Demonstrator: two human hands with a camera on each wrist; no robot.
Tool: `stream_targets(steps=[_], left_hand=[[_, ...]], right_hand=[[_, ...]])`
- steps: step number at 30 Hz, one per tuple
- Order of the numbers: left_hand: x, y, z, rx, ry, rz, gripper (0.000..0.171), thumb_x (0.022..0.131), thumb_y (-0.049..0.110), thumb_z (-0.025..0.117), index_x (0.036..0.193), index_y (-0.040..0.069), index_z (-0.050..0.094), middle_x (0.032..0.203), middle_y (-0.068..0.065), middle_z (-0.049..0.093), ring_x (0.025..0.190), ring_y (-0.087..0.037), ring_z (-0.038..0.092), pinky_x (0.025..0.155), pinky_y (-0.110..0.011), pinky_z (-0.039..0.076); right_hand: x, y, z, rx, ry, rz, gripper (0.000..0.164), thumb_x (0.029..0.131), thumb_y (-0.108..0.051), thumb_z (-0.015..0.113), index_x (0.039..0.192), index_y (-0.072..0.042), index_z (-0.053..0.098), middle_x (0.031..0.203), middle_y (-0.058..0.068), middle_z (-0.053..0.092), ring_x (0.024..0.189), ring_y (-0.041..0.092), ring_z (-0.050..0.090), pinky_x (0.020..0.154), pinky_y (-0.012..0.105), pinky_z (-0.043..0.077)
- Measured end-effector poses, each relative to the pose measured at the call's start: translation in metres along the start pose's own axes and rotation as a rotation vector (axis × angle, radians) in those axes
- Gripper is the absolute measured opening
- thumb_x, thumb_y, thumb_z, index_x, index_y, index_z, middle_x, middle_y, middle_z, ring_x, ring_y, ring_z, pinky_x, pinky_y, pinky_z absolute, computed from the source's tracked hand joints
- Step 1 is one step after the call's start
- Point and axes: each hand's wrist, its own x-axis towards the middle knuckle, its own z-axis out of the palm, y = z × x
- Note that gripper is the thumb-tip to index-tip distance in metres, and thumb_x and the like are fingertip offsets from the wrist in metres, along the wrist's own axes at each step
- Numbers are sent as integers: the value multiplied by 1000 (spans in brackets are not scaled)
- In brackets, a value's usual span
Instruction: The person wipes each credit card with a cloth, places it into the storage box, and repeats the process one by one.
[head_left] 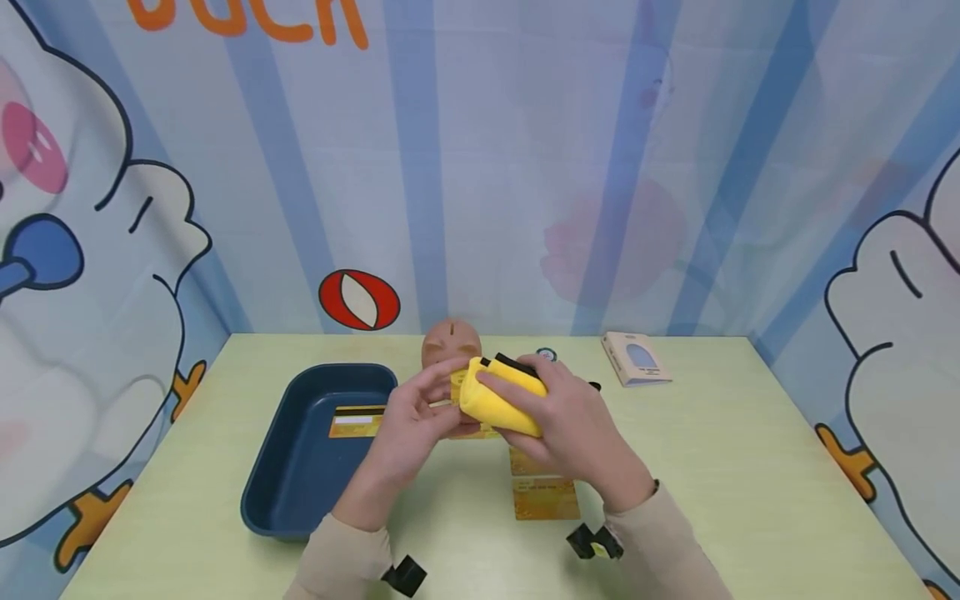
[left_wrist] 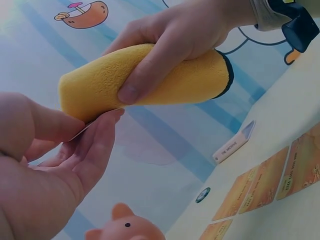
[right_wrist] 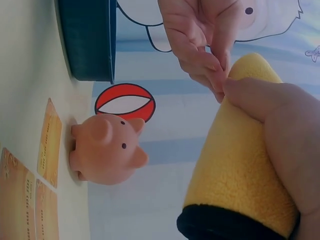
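A folded yellow cloth with black edging is gripped from above by my right hand. My left hand pinches a thin gold card between thumb and fingers, and the cloth's end lies against it. Most of that card is hidden by the cloth and fingers; only its thin edge shows in the left wrist view. Below and right of the hands, gold cards lie on the table. Another gold card with a black stripe lies in the dark blue tray, left of my left hand.
Behind the hands stands a pink piggy bank. A small round disc lies at the back, and a pale box sits farther right. A printed curtain borders the table.
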Motion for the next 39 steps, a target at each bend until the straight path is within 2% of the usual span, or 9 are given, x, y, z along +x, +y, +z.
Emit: stream_targets(steps=[6,13,21,25,27,31,35,39], left_hand=[[0,1,-4,-35,0,-6,57,100,-11,57,154,3,48,135,-27,64,99,-27,78,85,-41,63],[-1,2,-8,-49,20,-53,56,102,-11,54,154,10,51,139,-25,62,98,-27,78,88,-41,63],[1,-2,-13,-48,33,-80,57,101,-10,58,154,10,51,135,-28,64,99,-33,78,87,-42,63],[2,-5,-13,-16,75,-98,57,100,-9,60,153,12,52,129,-28,67,95,-33,79,86,-46,63],[3,-7,-11,9,117,-115,58,100,-9,62,153,13,53,127,-25,70,94,-32,79,83,-45,63],[4,-14,-7,93,213,-131,55,99,-8,62,151,8,56,124,-21,72,95,-36,78,75,-39,65],[5,-19,-3,182,263,-92,37,99,-7,62,135,1,68,119,-21,74,97,-35,77,75,-36,65],[6,-21,-1,192,290,-51,24,99,-6,65,120,-1,76,114,-18,75,97,-29,75,81,-34,64]], right_hand=[[-3,7,-7,12,-26,17,70,89,-39,82,154,-37,54,124,19,61,91,26,60,67,42,60],[-7,15,-13,29,-35,33,69,89,-41,83,152,-36,56,121,20,62,88,25,59,67,41,59],[-9,27,-11,4,-47,65,64,90,-37,81,149,-35,60,117,17,62,86,24,58,66,40,56],[-12,32,-10,3,-30,92,61,89,-35,81,148,-34,62,111,16,62,82,23,54,62,37,52],[-13,33,-11,15,-13,106,61,89,-34,82,147,-33,62,110,15,61,80,22,52,61,35,49],[-14,34,-14,43,24,132,63,88,-31,84,147,-32,62,111,15,61,80,21,52,60,34,48],[-14,34,-17,63,49,146,66,86,-29,85,148,-31,62,113,16,60,81,21,54,62,36,50],[-13,34,-19,78,57,145,66,86,-29,86,148,-31,62,115,17,60,82,22,55,63,36,51]])
